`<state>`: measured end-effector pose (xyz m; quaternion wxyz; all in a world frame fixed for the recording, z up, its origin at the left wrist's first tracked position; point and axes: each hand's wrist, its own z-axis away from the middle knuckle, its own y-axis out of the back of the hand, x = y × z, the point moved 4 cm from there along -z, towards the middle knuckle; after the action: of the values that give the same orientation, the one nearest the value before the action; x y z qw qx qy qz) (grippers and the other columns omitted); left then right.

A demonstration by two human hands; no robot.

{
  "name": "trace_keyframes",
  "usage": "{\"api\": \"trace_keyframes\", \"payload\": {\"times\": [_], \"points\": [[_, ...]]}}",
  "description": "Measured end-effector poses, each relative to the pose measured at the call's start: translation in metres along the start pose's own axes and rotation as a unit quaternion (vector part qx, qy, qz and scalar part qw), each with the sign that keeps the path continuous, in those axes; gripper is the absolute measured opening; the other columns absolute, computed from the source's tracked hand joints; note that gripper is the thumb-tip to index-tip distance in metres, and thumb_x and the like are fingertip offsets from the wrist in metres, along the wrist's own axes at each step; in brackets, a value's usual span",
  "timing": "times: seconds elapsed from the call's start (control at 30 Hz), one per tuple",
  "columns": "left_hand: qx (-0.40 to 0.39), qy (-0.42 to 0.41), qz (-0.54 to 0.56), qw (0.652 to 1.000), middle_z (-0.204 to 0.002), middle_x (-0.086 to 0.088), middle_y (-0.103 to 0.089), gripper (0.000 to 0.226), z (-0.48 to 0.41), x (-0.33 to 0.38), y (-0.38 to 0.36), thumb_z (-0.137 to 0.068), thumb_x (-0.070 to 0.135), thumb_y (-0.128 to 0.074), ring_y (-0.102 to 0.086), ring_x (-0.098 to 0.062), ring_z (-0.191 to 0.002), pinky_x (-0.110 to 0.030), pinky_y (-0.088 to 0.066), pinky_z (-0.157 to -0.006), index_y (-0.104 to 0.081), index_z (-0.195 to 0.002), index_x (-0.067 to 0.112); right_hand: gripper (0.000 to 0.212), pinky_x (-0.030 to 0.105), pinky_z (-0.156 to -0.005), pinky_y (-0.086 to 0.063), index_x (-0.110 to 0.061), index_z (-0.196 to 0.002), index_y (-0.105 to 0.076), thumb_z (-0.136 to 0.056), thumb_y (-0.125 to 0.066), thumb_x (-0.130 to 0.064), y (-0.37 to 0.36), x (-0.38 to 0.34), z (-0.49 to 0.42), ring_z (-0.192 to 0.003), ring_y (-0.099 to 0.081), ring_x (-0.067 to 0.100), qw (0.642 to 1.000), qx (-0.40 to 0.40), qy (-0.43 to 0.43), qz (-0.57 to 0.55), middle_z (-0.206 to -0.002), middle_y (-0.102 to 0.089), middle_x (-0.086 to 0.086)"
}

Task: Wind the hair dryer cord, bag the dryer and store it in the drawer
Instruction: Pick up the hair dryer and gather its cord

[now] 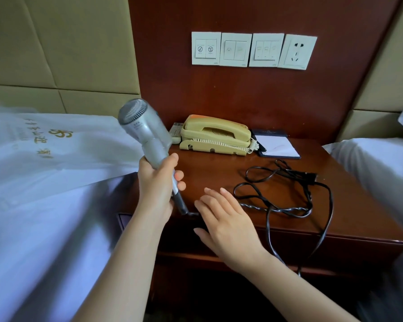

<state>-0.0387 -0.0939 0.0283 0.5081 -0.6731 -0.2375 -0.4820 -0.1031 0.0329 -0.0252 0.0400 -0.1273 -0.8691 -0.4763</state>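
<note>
The left hand (157, 182) is wrapped around the handle of the silver hair dryer (142, 129), holding it raised above the table's (214, 173) near left corner, barrel tilted up and to the left. The right hand (221, 219) hovers flat with fingers spread, gripping nothing, over the table's near edge just right of the dryer's handle. The black cord (289, 196) runs from the handle under that hand and lies in loose tangled loops on the right half of the table, one loop hanging over the near edge. A yellow telephone (215, 135) and a notepad (277, 146) sit along the far side, leaving bare wood between them and the hands. A white bed (44, 170) borders the table's left edge.
</note>
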Motion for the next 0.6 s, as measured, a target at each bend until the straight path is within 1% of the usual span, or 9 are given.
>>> {"api": "trace_keyframes", "payload": {"times": [0.07,0.13,0.17,0.2,0.27,0.4,0.47,0.53,0.6], "points": [[0.033,-0.005,0.042,0.999,-0.070,-0.003,-0.043,0.014,-0.002,0.005,0.004,-0.091,0.004,-0.053,-0.040,-0.004,-0.036,-0.016,-0.031,-0.034,-0.043,-0.100,0.009,0.027,0.034,-0.107,-0.028,-0.015,-0.097,-0.063,-0.079,-0.056,-0.035,0.004,0.003,-0.005,-0.098,-0.059,0.021,0.999,0.033,-0.008,-0.029,-0.096,-0.064,0.000],[0.056,-0.023,0.050,0.997,-0.069,-0.002,-0.043,0.012,-0.006,0.011,0.010,-0.092,0.004,-0.051,-0.040,-0.004,-0.036,-0.015,-0.031,-0.035,-0.043,-0.100,0.008,0.016,0.032,-0.094,-0.034,-0.017,-0.085,-0.061,-0.082,-0.055,-0.032,0.007,0.004,-0.008,-0.081,-0.055,0.022,0.998,0.049,-0.019,-0.047,-0.083,-0.059,-0.002],[0.069,-0.034,0.036,0.996,-0.070,-0.001,-0.044,0.012,-0.008,0.013,0.014,-0.092,0.003,-0.050,-0.041,-0.004,-0.036,-0.015,-0.031,-0.035,-0.042,-0.100,0.008,0.015,0.032,-0.086,-0.034,-0.018,-0.081,-0.061,-0.083,-0.054,-0.031,0.009,0.004,-0.009,-0.077,-0.053,0.022,0.997,0.050,-0.025,-0.057,-0.080,-0.057,-0.002],[0.085,-0.045,0.019,0.995,-0.070,-0.001,-0.045,0.013,-0.011,0.014,0.019,-0.091,0.003,-0.049,-0.042,-0.003,-0.035,-0.015,-0.032,-0.036,-0.041,-0.100,0.009,0.016,0.032,-0.081,-0.033,-0.018,-0.078,-0.061,-0.083,-0.052,-0.031,0.011,0.007,-0.010,-0.075,-0.050,0.022,0.996,0.051,-0.032,-0.069,-0.077,-0.055,-0.003],[0.110,-0.058,-0.007,0.992,-0.072,-0.001,-0.047,0.017,-0.015,0.015,0.026,-0.091,0.004,-0.050,-0.044,-0.003,-0.035,-0.016,-0.034,-0.036,-0.040,-0.102,0.009,0.018,0.031,-0.075,-0.029,-0.017,-0.071,-0.059,-0.081,-0.052,-0.031,0.020,0.015,-0.013,-0.072,-0.044,0.020,0.992,0.054,-0.043,-0.102,-0.072,-0.051,-0.004],[0.101,-0.058,-0.039,0.992,-0.073,0.000,-0.046,0.018,-0.017,0.011,0.027,-0.090,0.004,-0.050,-0.043,-0.002,-0.033,-0.015,-0.033,-0.035,-0.038,-0.102,0.009,0.023,0.026,-0.069,-0.023,-0.021,-0.061,-0.044,-0.077,-0.052,-0.036,0.029,0.022,-0.015,-0.068,-0.038,0.015,0.993,-0.012,-0.003,-0.113,-0.064,-0.039,-0.010],[0.102,-0.069,-0.062,0.990,-0.075,0.000,-0.047,0.019,-0.017,0.011,0.029,-0.091,0.005,-0.050,-0.044,-0.001,-0.034,-0.015,-0.034,-0.035,-0.037,-0.103,0.010,0.028,0.028,-0.065,-0.028,-0.023,-0.062,-0.037,-0.084,-0.048,-0.037,0.030,0.021,-0.012,-0.062,-0.039,0.013,0.989,-0.052,0.015,-0.137,-0.061,-0.035,-0.012],[0.110,-0.091,-0.085,0.986,-0.078,0.001,-0.048,0.022,-0.017,0.013,0.032,-0.090,0.006,-0.051,-0.045,-0.001,-0.035,-0.016,-0.036,-0.035,-0.036,-0.105,0.011,0.032,0.030,-0.061,-0.033,-0.023,-0.062,-0.035,-0.089,-0.043,-0.039,0.033,0.023,-0.008,-0.057,-0.038,0.013,0.983,-0.074,0.023,-0.164,-0.057,-0.031,-0.012],[0.123,-0.114,-0.122,0.978,-0.078,0.002,-0.048,0.025,-0.017,0.018,0.035,-0.089,0.007,-0.052,-0.046,-0.001,-0.034,-0.016,-0.038,-0.035,-0.035,-0.106,0.012,0.035,0.028,-0.058,-0.030,-0.024,-0.062,-0.032,-0.091,-0.039,-0.043,0.038,0.024,-0.005,-0.053,-0.035,0.013,0.979,-0.088,0.028,-0.183,-0.052,-0.026,-0.011]]}}
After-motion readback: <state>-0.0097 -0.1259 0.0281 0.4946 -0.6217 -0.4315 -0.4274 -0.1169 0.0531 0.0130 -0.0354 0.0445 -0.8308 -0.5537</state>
